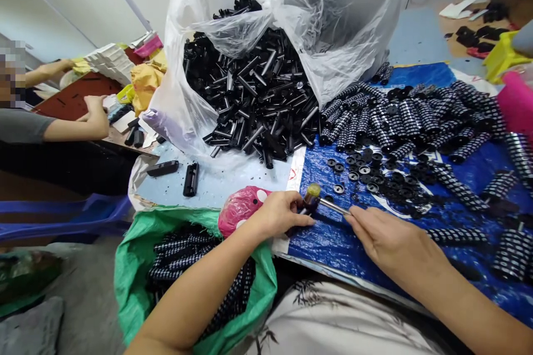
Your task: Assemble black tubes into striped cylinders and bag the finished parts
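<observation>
My right hand [387, 236] grips the metal handle of a small hammer [333, 206] at the table's front edge. The hammer's head has a yellowish face turned up. Close against that head, my left hand [281, 213] is closed with its fingers bent round something dark, mostly hidden by the fingers and the hammer. A pink wrapped bundle [239, 209] with white spots lies beside my left wrist. Small black round caps [373, 187] are scattered on the blue sheet [333, 244] just beyond the hammer.
A clear plastic bag [183, 83] spills black tubular parts [258, 100] at the back. Black-and-white patterned cylinders [412, 116] are piled at right. A green sack [129, 266] below my left arm holds more. Another person's arm [79, 125] works at the left table.
</observation>
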The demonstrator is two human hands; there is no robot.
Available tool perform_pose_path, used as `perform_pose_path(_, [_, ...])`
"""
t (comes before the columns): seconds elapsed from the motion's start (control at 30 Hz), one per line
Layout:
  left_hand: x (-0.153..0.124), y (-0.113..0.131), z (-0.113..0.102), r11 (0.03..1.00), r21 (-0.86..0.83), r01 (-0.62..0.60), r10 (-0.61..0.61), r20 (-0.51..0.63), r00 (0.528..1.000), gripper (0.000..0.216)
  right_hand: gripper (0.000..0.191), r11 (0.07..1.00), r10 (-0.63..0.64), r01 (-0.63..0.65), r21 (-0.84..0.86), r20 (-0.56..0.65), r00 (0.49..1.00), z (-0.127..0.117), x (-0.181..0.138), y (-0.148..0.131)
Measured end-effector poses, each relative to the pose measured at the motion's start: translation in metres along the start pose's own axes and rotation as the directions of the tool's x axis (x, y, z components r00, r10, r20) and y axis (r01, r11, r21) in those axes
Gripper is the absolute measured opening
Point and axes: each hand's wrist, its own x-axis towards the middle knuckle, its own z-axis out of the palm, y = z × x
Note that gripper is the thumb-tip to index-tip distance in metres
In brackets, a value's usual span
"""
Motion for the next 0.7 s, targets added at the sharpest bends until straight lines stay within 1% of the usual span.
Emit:
perform_pose_path(0.03, [0.001,0.0,0.0,1.0,-0.003,-0.009,0.009,0.013,1.0,0.03,0.014,1.0,-0.016,0.016,0.003,0.014,1.0,0.0,0.001,-0.001])
perform_pose_path(0.07, [0.003,-0.001,-0.001,1.0,0.001,-0.017,0.017,0.028,0.999,0.029,0.015,0.999,-0.029,0.029,0.038,-0.007,1.0,-0.002,0.002,-0.002])
perform_pose_path(0.17, [0.01,-0.002,-0.005,0.997,0.066,-0.042,0.039,0.05,0.998,0.028,0.025,0.969,-0.081,0.109,0.222,-0.131,0.988,-0.008,0.003,-0.008])
perform_pose_path(0.23, [0.015,-0.003,-0.005,0.993,0.107,-0.049,0.044,0.055,0.998,0.032,0.027,0.941,-0.146,0.184,0.284,-0.151,0.978,-0.009,0.002,-0.014])
perform_pose_path(0.27, [0.017,-0.003,-0.004,0.991,0.121,-0.05,0.042,0.064,0.997,0.035,0.025,0.935,-0.182,0.211,0.287,-0.124,0.975,-0.007,0.001,-0.017])
perform_pose_path(0.37, [0.021,0.001,0.0,0.979,0.196,-0.056,0.042,0.071,0.997,0.04,0.013,0.938,-0.261,0.247,0.245,0.028,0.965,-0.001,-0.004,-0.025])
perform_pose_path(0.4, [0.02,0.004,0.0,0.969,0.239,-0.061,0.05,0.052,0.997,0.038,0.012,0.937,-0.274,0.251,0.244,0.065,0.959,0.0,-0.006,-0.025])
perform_pose_path(0.47, [0.012,0.01,-0.006,0.946,0.313,-0.083,0.082,0.016,0.997,0.029,0.013,0.92,-0.291,0.253,0.299,0.089,0.953,0.0,-0.011,-0.022])
perform_pose_path(0.5, [0.004,0.013,-0.015,0.94,0.323,-0.105,0.095,0.048,0.994,0.025,0.014,0.909,-0.29,0.246,0.338,0.085,0.953,-0.001,-0.014,-0.018])
perform_pose_path(0.53, [-0.006,0.015,-0.026,0.944,0.304,-0.13,0.094,0.132,0.987,0.022,0.015,0.898,-0.283,0.233,0.374,0.081,0.956,-0.002,-0.017,-0.013])
perform_pose_path(0.57, [-0.017,0.017,-0.04,0.956,0.255,-0.146,0.084,0.241,0.967,0.021,0.016,0.891,-0.269,0.217,0.399,0.08,0.96,-0.003,-0.02,-0.007])
perform_pose_path(0.6, [-0.029,0.017,-0.055,0.975,0.17,-0.146,0.063,0.418,0.906,0.021,0.015,0.891,-0.25,0.198,0.409,0.077,0.965,-0.004,-0.024,-0.001])
perform_pose_path(0.63, [-0.04,0.016,-0.07,0.993,0.074,-0.09,0.037,0.535,0.844,0.02,0.014,0.896,-0.23,0.181,0.405,0.074,0.97,-0.003,-0.027,0.005])
perform_pose_path(0.67, [-0.048,0.015,-0.083,1.0,-0.017,-0.017,0.024,0.573,0.819,0.023,0.013,0.905,-0.211,0.167,0.392,0.072,0.975,-0.002,-0.031,0.009])
perform_pose_path(0.7, [-0.052,0.013,-0.094,0.995,-0.09,0.034,0.023,0.568,0.823,0.027,0.012,0.914,-0.195,0.155,0.374,0.073,0.978,0.0,-0.033,0.013])
